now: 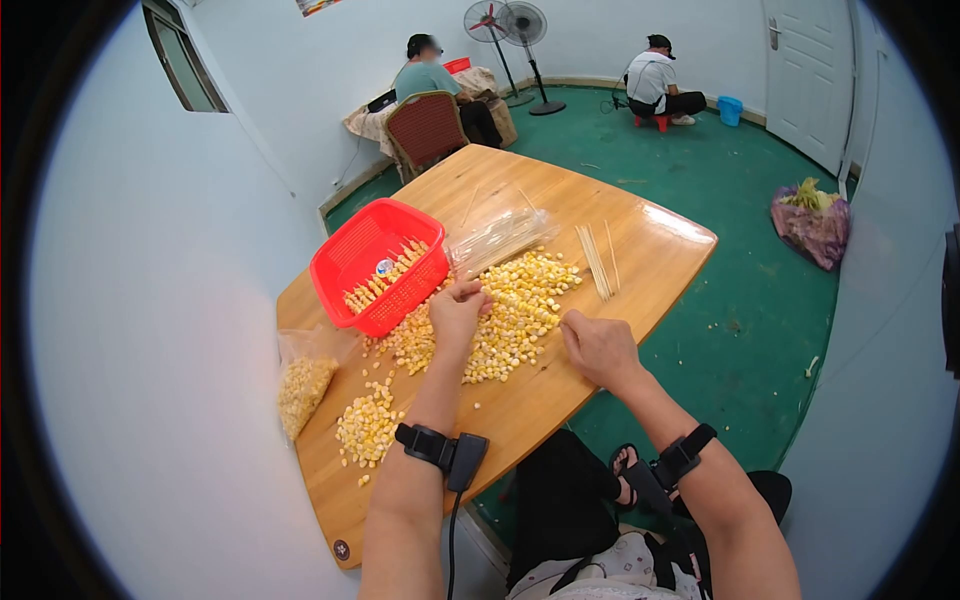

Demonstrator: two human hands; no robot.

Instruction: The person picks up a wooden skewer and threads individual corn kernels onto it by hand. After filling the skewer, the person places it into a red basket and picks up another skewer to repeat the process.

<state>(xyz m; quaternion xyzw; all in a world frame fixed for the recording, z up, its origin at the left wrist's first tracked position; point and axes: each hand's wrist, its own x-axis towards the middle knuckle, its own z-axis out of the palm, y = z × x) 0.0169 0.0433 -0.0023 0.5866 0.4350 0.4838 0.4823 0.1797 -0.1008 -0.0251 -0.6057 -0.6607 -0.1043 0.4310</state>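
Note:
My left hand (458,308) is over the pile of loose corn kernels (505,330), its fingers pinched together; what they hold is too small to name. My right hand (597,345) is closed at the right edge of the pile, and its contents are hidden. Behind my left hand stands a red basket (345,262) with skewers of corn kernels (390,275) lying in it. A plastic bag of wooden sticks (497,240) lies behind the pile. Several loose sticks (597,262) rest to its right.
On the wooden table (660,260), a smaller kernel heap (368,428) and a bag of kernels (305,390) are at the left. Beyond are a seated person (425,78), a crouching person (655,80), two fans (522,25), a blue bucket (730,110) and a purple bag (808,225).

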